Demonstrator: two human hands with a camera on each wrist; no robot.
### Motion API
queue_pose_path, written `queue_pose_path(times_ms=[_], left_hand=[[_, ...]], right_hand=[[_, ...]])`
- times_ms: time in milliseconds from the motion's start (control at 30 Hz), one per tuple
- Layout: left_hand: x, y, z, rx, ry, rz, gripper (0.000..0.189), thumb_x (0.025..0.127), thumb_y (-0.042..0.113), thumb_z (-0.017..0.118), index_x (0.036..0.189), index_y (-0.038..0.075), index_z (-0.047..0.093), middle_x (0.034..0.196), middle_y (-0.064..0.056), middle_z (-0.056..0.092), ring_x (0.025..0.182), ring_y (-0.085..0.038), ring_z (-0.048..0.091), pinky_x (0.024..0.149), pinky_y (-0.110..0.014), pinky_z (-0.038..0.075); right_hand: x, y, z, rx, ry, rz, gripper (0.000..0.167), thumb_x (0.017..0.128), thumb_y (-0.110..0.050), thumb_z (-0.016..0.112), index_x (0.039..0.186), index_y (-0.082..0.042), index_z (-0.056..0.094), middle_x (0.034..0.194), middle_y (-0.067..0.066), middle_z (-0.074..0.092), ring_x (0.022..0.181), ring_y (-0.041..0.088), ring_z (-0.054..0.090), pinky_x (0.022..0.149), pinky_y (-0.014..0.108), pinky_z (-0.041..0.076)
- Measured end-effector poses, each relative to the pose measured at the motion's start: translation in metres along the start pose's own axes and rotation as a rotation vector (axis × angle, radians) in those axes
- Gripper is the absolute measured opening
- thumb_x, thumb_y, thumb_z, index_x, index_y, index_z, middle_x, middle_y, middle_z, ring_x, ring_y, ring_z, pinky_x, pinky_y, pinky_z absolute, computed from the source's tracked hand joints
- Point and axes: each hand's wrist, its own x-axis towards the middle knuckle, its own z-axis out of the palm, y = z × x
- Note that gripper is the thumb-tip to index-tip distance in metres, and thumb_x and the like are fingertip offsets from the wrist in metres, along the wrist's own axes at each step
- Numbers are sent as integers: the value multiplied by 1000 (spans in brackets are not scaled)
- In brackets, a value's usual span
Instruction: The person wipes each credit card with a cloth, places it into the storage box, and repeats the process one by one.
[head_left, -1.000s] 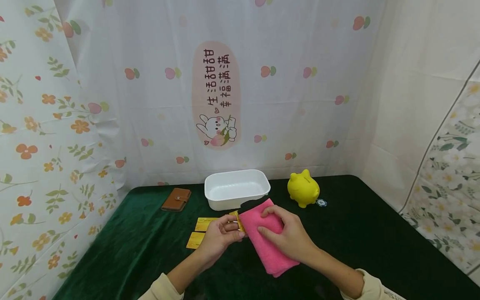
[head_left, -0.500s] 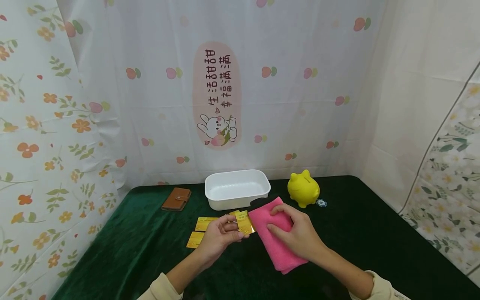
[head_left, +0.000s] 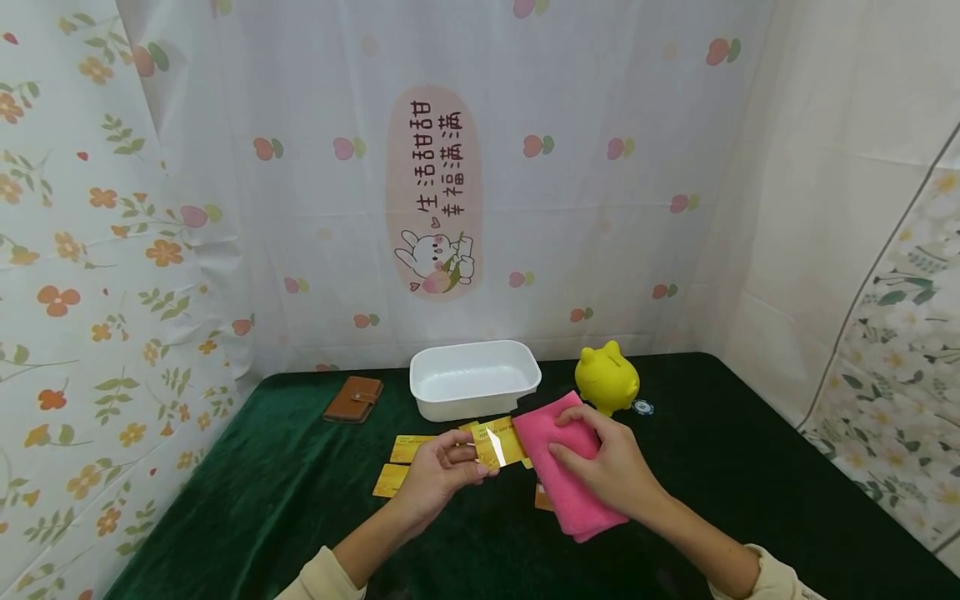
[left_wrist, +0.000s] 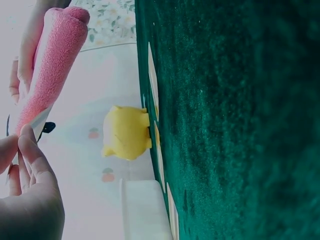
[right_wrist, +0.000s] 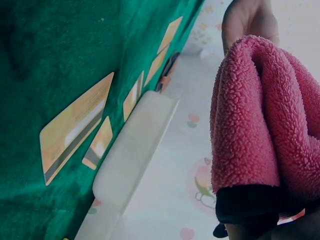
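My left hand [head_left: 442,471] pinches a shiny gold bank card [head_left: 498,443] by its left end, thumb against fingers. My right hand [head_left: 611,462] grips a folded pink towel [head_left: 576,504] with a black band at its far edge. The towel lies against the right end of that card and hides it. In the left wrist view the thumb and fingertips [left_wrist: 27,137] meet on the card's edge, close to the towel's lower end. Under the hands, gold cards [head_left: 411,447] lie on the green cloth; another card [head_left: 543,497] is partly covered by the towel.
Behind the hands stands a white plastic basin [head_left: 475,407]. A brown wallet [head_left: 354,399] is to its left, a yellow piggy bank [head_left: 607,379] to its right. Beside the bank lies a poker chip [head_left: 642,406]. A patterned curtain [head_left: 600,233] hangs behind the table.
My right hand and the towel have slid rightward along the card, uncovering more of its gold face. A card on the cloth now shows beside the towel. The left hand stays almost still.
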Motion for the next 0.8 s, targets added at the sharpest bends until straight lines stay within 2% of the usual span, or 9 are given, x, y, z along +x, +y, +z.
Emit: queue_pose_path(times_ms=[367,600,800], left_hand=[[1,0,1,25,35,-7,47,93,5,68,133,-10,47,120,-22,67,95,-21,72,82,-27,56],[1,0,1,23,33,-12,50,92,3,68,135,-9,46,118,-21,68,95,-20,72,82,-27,55],[2,-1,0,-6,36,-8,59,91,1,68,142,-4,37,118,-20,68,95,-22,72,83,-29,56]], right_hand=[[3,14,-7,-76,25,9,30,85,-12,79,109,-16,61,99,6,64,72,16,59,58,27,54],[4,20,-12,-57,30,47,30,86,-13,78,111,-14,61,99,10,64,69,15,60,56,27,54],[2,19,-13,-41,19,63,30,87,-14,78,111,-13,61,101,11,63,70,16,60,57,27,54]])
